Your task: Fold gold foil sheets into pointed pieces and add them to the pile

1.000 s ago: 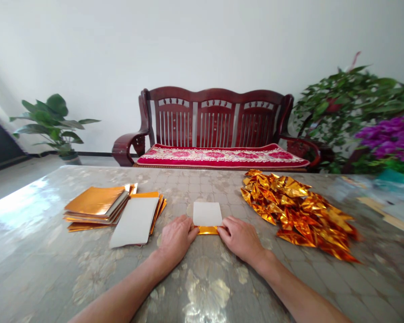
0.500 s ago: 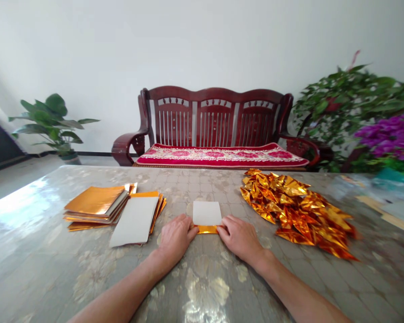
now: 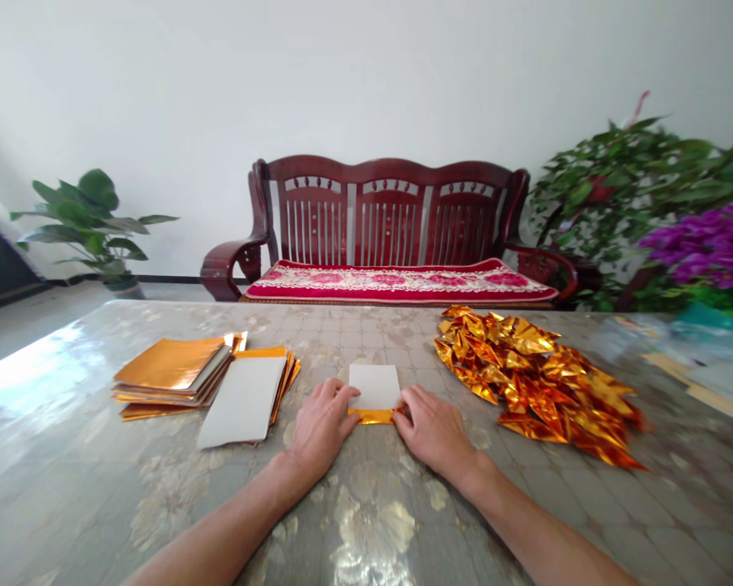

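- Foil sheet (image 3: 375, 387) is lying white face up on the table (image 3: 372, 529), at the centre of its near half, just in front of the person. Its near edge is turning up as a narrow gold strip (image 3: 372, 416).
- Left hand (image 3: 320, 427) is resting palm down at the sheet's left near corner. The forefinger is lying over the white face, and the fingers are curling in narrow and gripping the left end of the gold strip.
- Right hand (image 3: 433, 427) is resting palm down at the right near corner, knuckles raised. Its fingertips are closing tightly on the right end of the strip.
- Both forearms are reaching in from the near edge, converging on the sheet.
- Count: one sheet is being worked on, by two hands.
- Two flat stacks are sitting to the left, touching each other: one gold face up (image 3: 171, 370), one white face up (image 3: 247, 399).
- One heap of folded gold pieces (image 3: 537, 382) is lying to the right, well apart from the hands. The pieces are overlapping too much to count.
- One wooden bench (image 3: 390, 228) with a red cushion is standing behind the table, with one leafy plant (image 3: 91, 216) to its left and a larger one (image 3: 634, 187) to its right.
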A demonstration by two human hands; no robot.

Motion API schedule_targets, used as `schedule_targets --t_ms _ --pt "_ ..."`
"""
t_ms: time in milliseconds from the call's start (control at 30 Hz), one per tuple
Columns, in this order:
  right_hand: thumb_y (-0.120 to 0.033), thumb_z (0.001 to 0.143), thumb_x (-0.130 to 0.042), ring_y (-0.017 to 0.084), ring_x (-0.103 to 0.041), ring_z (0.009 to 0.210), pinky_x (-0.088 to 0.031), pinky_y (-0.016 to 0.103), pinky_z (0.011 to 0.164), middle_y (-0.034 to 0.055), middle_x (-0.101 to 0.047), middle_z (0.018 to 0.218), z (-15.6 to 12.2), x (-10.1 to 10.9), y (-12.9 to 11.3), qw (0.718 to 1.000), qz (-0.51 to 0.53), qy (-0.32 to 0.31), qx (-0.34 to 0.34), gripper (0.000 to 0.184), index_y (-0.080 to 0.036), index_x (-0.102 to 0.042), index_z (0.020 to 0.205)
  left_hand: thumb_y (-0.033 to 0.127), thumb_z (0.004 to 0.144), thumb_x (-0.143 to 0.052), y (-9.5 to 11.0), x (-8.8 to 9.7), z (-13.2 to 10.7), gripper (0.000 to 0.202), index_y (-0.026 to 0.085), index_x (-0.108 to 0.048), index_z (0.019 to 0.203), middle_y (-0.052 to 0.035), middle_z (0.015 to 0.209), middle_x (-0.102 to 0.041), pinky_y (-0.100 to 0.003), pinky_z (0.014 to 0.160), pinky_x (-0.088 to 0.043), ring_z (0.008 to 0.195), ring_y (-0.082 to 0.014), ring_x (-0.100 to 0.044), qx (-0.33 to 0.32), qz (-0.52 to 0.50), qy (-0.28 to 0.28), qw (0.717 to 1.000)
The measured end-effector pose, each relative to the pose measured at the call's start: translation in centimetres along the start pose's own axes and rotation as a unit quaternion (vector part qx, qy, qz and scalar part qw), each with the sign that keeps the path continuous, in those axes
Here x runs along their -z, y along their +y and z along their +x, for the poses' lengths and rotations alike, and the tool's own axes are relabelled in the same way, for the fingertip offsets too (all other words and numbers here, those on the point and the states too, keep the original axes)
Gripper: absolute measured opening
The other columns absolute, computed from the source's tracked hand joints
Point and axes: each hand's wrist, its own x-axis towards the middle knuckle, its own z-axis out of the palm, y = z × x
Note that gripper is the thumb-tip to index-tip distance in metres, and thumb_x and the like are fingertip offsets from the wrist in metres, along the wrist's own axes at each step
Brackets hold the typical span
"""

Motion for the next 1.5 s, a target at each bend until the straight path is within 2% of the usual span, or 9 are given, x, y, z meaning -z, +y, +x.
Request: schedule_targets --t_ms 100,167,267,367,633,933,1200,1400,1500 --pt "-0.022 0.09 -0.06 0.02 -0.056 0.091 -0.036 0.031 0.075 0.0033 -0.063 0.096 -0.2 0.1 -0.3 0.998 -0.02 0.038 0.05 0.006 -0.022 -0.061 0.096 0.02 0.096 -0.051 0.5 -0.4 -0.2 0.019 0.027 -0.066 0.106 -0.0034 0.117 -0.06 -0.031 0.09 -0.048 0.108 -0.0205 -0.055 -0.088 0.01 -0.019 0.996" --pt "-0.021 0.092 -0.06 0.022 -0.054 0.095 -0.036 0.033 0.078 0.0039 -0.064 0.098 -0.3 0.3 -0.6 0.992 -0.04 0.043 0.109 0.004 -0.023 -0.063 0.095 0.018 0.095 -0.052 1.0 -0.5 -0.4 0.018 0.024 -0.067 0.104 -0.0038 0.109 -0.063 -0.031 0.088 -0.049 0.103 -0.0201 -0.056 -0.125 0.028 -0.044 0.991" --pt "-0.022 0.094 -0.059 0.021 -0.054 0.095 -0.037 0.033 0.081 0.003 -0.066 0.096 -0.4 0.6 -1.1 0.98 -0.04 0.021 0.194 0.007 -0.023 -0.065 0.097 0.016 0.094 -0.054 1.9 -0.6 -0.9 0.013 0.019 -0.064 0.101 -0.0043 0.099 -0.065 -0.033 0.086 -0.051 0.095 -0.0208 -0.058 -0.142 0.068 -0.071 0.985" --pt "-0.02 0.094 -0.059 0.019 -0.056 0.092 -0.04 0.032 0.081 0.0028 -0.066 0.096 -0.6 0.8 -1.4 0.973 -0.037 -0.011 0.226 0.014 -0.022 -0.065 0.106 0.013 0.092 -0.053 2.6 -0.4 -1.4 0.015 0.018 -0.063 0.103 -0.0058 0.102 -0.065 -0.035 0.084 -0.052 0.094 -0.0221 -0.059 -0.146 0.109 -0.083 0.98" --pt "-0.011 0.091 -0.059 0.021 -0.06 0.09 -0.044 0.032 0.079 0.0054 -0.067 0.095 -1.7 1.0 -2.0 0.981 -0.097 -0.045 0.161 0.013 -0.017 -0.068 0.098 0.002 0.088 -0.044 3.6 -0.5 -3.1 0.043 0.01 -0.053 0.13 -0.016 0.119 -0.063 -0.039 0.091 -0.052 0.111 -0.0264 -0.06 -0.116 0.223 -0.086 0.964" --pt "-0.001 0.083 -0.056 0.022 -0.059 0.084 -0.042 0.033 0.075 0.0078 -0.067 0.088 -2.3 1.8 -1.6 0.986 -0.124 -0.046 0.099 0.021 -0.017 -0.069 0.086 0.001 0.087 -0.046 3.1 0.1 -3.3 0.029 0.011 -0.061 0.11 -0.0134 0.104 -0.064 -0.04 0.087 -0.055 0.104 -0.026 -0.061 -0.102 0.219 -0.091 0.966" --pt "-0.023 0.093 -0.056 0.019 -0.059 0.088 -0.042 0.03 0.078 0.004 -0.065 0.088 -0.9 1.0 -0.1 0.999 -0.015 0.019 0.027 0.016 -0.021 -0.067 0.082 0.007 0.091 -0.048 3.4 0.8 -3.0 0.019 0.016 -0.061 0.101 -0.0086 0.096 -0.062 -0.039 0.08 -0.053 0.089 -0.0247 -0.059 -0.116 0.144 -0.104 0.977" --pt "-0.036 0.086 -0.066 0.021 -0.057 0.094 -0.04 0.031 0.08 0.0042 -0.063 0.095 0.4 0.0 1.0 0.999 0.004 0.031 -0.043 0.016 -0.021 -0.065 0.09 0.013 0.094 -0.048 4.2 0.3 -3.2 0.013 0.018 -0.059 0.097 -0.0068 0.094 -0.06 -0.037 0.077 -0.05 0.086 -0.0231 -0.057 -0.143 0.127 -0.102 0.976" --pt "-0.035 0.083 -0.067 0.021 -0.056 0.091 -0.039 0.031 0.077 0.0031 -0.063 0.092 0.5 -0.1 1.1 0.998 0.009 0.028 -0.059 0.014 -0.022 -0.064 0.087 0.014 0.094 -0.048 4.2 0.2 -3.2 0.012 0.019 -0.058 0.096 -0.0061 0.094 -0.06 -0.037 0.075 -0.05 0.086 -0.0231 -0.056 -0.157 0.125 -0.099 0.975"
